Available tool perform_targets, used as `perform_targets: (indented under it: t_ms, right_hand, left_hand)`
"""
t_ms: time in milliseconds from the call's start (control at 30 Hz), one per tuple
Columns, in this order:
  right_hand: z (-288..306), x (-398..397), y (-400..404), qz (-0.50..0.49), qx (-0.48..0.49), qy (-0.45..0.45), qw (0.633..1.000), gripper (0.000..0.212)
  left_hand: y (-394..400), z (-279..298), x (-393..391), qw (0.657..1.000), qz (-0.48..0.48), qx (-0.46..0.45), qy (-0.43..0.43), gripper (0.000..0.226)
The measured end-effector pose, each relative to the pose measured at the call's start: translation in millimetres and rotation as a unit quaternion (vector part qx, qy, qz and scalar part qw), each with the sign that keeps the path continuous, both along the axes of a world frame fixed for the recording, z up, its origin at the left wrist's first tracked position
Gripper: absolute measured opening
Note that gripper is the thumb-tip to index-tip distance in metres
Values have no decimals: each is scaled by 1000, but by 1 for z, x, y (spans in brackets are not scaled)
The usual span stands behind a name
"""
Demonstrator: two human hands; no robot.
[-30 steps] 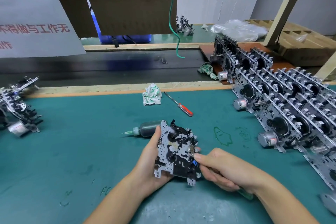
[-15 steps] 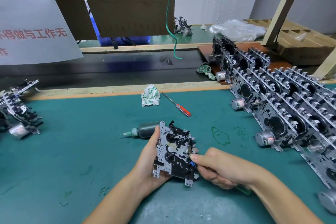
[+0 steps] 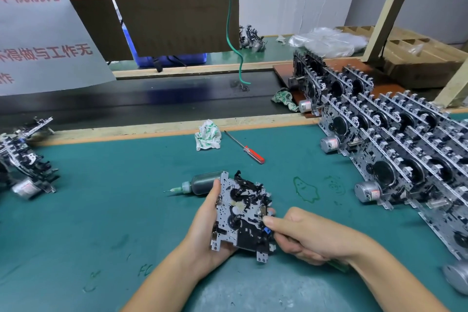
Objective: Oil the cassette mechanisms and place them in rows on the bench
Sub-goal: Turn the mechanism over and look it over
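Observation:
My left hand point(image 3: 202, 233) grips a silver and black cassette mechanism point(image 3: 241, 215) from its left edge, holding it tilted up above the green bench mat point(image 3: 114, 210). My right hand point(image 3: 309, 235) grips a thin green-handled tool point(image 3: 338, 266), its blue tip end at the mechanism's lower right corner. A dark oil bottle with a needle tip point(image 3: 200, 186) lies on the mat just behind the mechanism. Rows of finished mechanisms point(image 3: 395, 159) stand on the right.
A red-handled screwdriver point(image 3: 245, 148) and a crumpled rag point(image 3: 207, 135) lie near the mat's far edge. Several loose mechanisms point(image 3: 22, 159) sit at the left edge. A black conveyor belt point(image 3: 152, 101) runs behind the bench, with a second rag point(image 3: 285, 100) by it.
Both hands and the mechanism have stayed nearly still; only my head view shifted slightly.

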State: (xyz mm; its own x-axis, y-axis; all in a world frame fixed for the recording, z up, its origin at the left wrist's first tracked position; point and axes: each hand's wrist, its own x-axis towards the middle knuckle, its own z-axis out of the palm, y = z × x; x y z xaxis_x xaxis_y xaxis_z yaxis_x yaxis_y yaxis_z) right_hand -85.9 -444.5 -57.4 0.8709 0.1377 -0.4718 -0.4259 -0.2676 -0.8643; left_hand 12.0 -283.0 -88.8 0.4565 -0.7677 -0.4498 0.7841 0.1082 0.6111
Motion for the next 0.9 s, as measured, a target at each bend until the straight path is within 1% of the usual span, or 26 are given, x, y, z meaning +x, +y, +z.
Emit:
perform_targets:
  t_ms: [100, 200, 267, 400, 667, 767, 833, 867, 900]
  right_hand:
    - [-1, -3, -1, -34, 39, -16, 999, 60]
    - [3, -4, -5, -84, 136, -28, 987, 52]
    - [4, -3, -9, -115, 183, -41, 975, 49]
    - [4, -2, -9, -134, 223, -46, 964, 49]
    - [4, -2, -7, -114, 241, -27, 963, 47]
    - [3, -2, -7, -121, 241, -33, 962, 47]
    - [2, -1, -8, -152, 220, -58, 962, 48]
    - [1, 0, -9, -180, 191, -83, 961, 48]
    - [0, 1, -9, -208, 140, -117, 961, 47]
  left_hand:
    - [3, 1, -1, 1000, 4, -21, 10, 76]
    - [6, 3, -3, 997, 16, -64, 32, 79]
    - [7, 6, -4, 994, 36, -87, 58, 86]
    - [9, 10, -8, 988, 47, -104, 100, 99]
    - [9, 13, -10, 988, 48, -116, 91, 95]
    - [11, 13, -9, 989, 42, -117, 84, 97]
    - [14, 13, -7, 991, 18, -116, 61, 102]
    - [15, 13, -6, 992, 1, -115, 48, 104]
    - [16, 13, -4, 993, -14, -111, 37, 105]
